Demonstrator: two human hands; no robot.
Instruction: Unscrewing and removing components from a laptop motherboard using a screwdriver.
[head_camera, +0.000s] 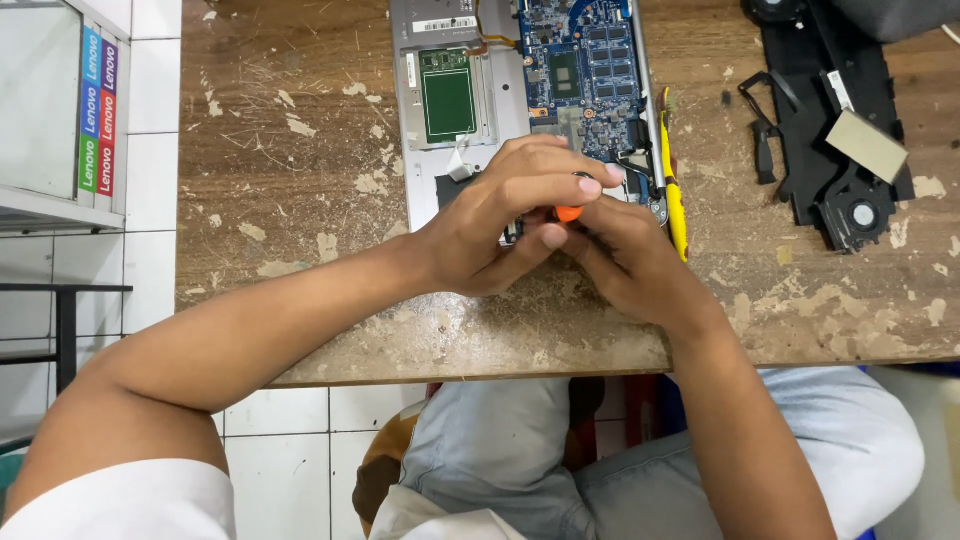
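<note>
Both hands are closed around a small orange tool (568, 212), and only a bit of its orange handle shows between the fingers. Its tip is hidden, so what kind of tool it is cannot be told for sure. The left hand (500, 222) curls over the top of the tool, with its fingers bent down and its thumb tucked under. The right hand (625, 258) holds the tool from below and from the side, and the two hands touch each other. The tool sits right over the near edge of an open laptop (520, 100) that lies with its inside showing. Inside the laptop there is a blue circuit board (585, 60) with many tiny parts, and next to it a green card (448, 103) in a silver frame. A yellow stick tool (673, 190) lies along the right side of the laptop, just beside the right hand. All of this rests on a worn wooden table (300, 150) with paint chipped off in many spots. Far to the right lies a black plastic part with a round fan (855, 215) in it, well apart from the hands. The person's knees in light jeans (500, 460) show under the table edge.
</note>
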